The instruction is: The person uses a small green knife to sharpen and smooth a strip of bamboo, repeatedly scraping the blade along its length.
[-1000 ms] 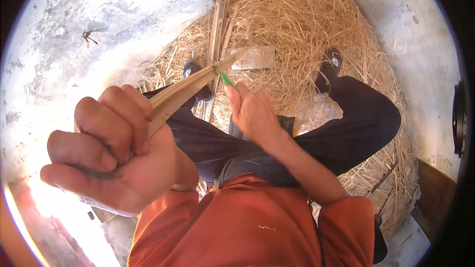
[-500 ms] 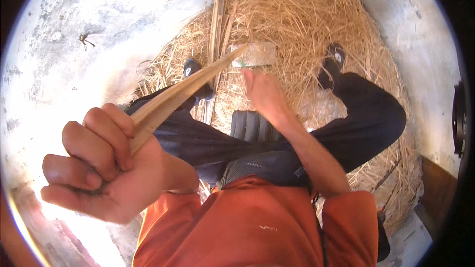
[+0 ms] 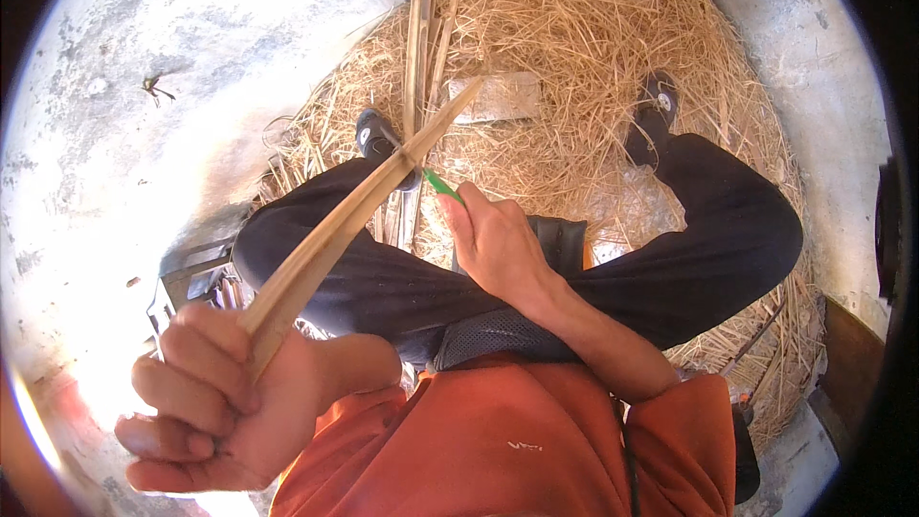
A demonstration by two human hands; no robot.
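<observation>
My left hand point(image 3: 215, 397) is closed round the lower end of a long, tan, dry plant strip point(image 3: 330, 230), which has a lengthwise ridge. The strip slants up to the right and tapers to a point. My right hand point(image 3: 498, 247) grips a small green tool point(image 3: 442, 185), its thumb along the near side. The tool's far tip meets or lies very close to the strip's edge, partway along. Much of the tool is hidden in my fingers, so its exact kind does not show.
Loose straw-like fibres point(image 3: 574, 19) cover the floor between my crossed legs point(image 3: 699, 220) and beyond. A pale block point(image 3: 498, 99) lies among them. Several long dry strips point(image 3: 415, 48) lie near my left shoe point(image 3: 376, 137). Whitish walls point(image 3: 220, 86) rise at left and right.
My right hand has moved left and nearer to me, and the green tool now shows at the strip's edge. My left hand has dropped slightly with the strip.
</observation>
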